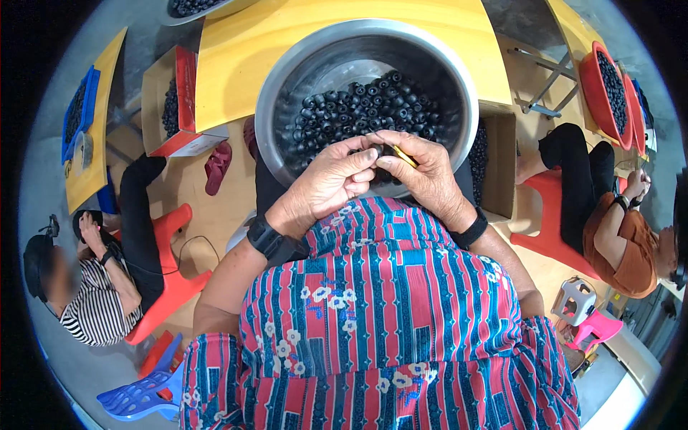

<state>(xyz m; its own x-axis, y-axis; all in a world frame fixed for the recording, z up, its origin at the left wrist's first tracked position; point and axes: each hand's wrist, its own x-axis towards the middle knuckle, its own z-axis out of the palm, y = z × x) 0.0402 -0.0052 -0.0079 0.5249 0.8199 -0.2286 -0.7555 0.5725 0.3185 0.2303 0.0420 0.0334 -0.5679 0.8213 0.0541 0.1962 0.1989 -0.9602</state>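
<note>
A large metal basin (266, 100) sits in front of me, and many small black ring-shaped parts (362, 105) lie in it. Both my hands meet over its near rim. My left hand (324, 176) is closed, thumb and fingers pinched on a small black part (385, 152). Closed as well, my right hand (432, 172) grips a thin yellow-handled tool (405, 156) right beside that part. The tool's tip is hidden among the fingers and the dark part, so I cannot tell its exact kind.
Behind the basin stands a yellow table (236, 64). Cardboard boxes (500, 161) of black parts flank it. At left, a person (100, 287) sits on a red chair (161, 265); at right sits another (616, 236), near a red basin (598, 100). A pink slipper (218, 168) lies on the floor.
</note>
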